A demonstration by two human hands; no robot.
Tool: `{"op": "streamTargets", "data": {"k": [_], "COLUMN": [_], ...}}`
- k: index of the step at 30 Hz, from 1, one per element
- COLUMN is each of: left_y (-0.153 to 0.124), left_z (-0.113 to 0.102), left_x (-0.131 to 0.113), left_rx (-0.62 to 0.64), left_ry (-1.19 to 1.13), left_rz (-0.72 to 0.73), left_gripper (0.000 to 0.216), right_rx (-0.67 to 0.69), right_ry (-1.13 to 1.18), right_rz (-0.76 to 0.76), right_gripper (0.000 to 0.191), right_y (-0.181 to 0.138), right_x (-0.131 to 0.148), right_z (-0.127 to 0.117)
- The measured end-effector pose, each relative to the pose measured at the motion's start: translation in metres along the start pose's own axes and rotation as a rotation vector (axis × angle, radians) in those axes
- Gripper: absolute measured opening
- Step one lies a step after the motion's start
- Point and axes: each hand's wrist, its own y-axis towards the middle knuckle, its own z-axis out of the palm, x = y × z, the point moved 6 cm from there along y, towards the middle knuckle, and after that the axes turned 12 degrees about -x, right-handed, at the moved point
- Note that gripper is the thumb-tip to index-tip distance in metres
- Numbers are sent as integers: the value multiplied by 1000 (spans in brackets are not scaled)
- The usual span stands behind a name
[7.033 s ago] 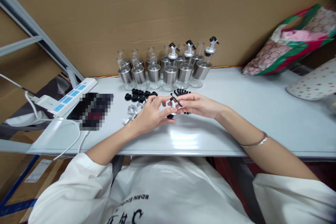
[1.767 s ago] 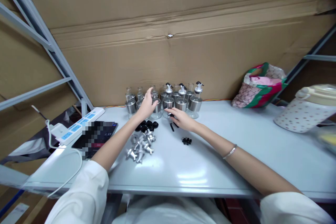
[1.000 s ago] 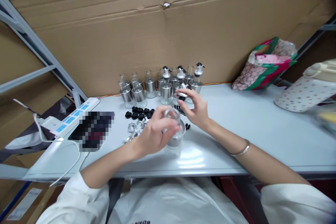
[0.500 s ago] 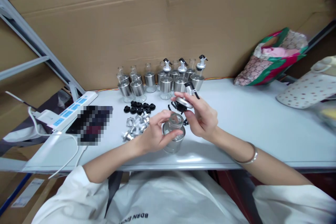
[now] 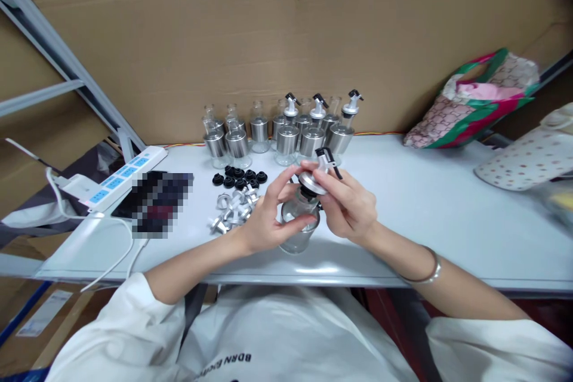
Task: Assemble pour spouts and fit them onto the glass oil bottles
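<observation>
Near the table's front edge stands a glass bottle with a metal sleeve. My left hand is wrapped round its upper part, thumb across the front. My right hand grips a silver pourer top with a black lever. The pourer's black stopper is at the bottle's mouth; how deep it sits I cannot tell. Left of the bottle lie several black rubber stoppers and a pile of silver pourer parts. Small black pieces beside the bottle are mostly hidden by my hands.
Along the cardboard wall stand several bottles, some topped with pourers. A white power strip and a pixelated dark object are at left. A patterned bag and a dotted white container stand at right.
My right hand has lowered the pourer top from above the bottle onto its mouth. My left fingers have moved up round the bottle's neck. The view has shifted slightly.
</observation>
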Motion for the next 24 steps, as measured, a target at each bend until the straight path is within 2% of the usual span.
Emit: {"op": "streamTargets", "data": {"k": [5, 12, 17, 24], "left_y": [0, -3, -5, -5], "left_z": [-1, -3, -4, -3], "left_x": [-1, -1, 4, 6], "left_rx": [6, 2, 9, 41], "left_ry": [30, 65, 30, -33], "left_rz": [24, 74, 4, 9], "left_gripper": [81, 75, 71, 66], "right_rx": [-35, 8, -88, -94], "right_ry": [24, 24, 27, 79], "right_rz": [-23, -58, -77, -63], "right_gripper": [58, 52, 53, 50], "right_y": [1, -3, -7, -12], "right_x": [0, 2, -2, -5], "right_z": [-1, 4, 4, 6]}}
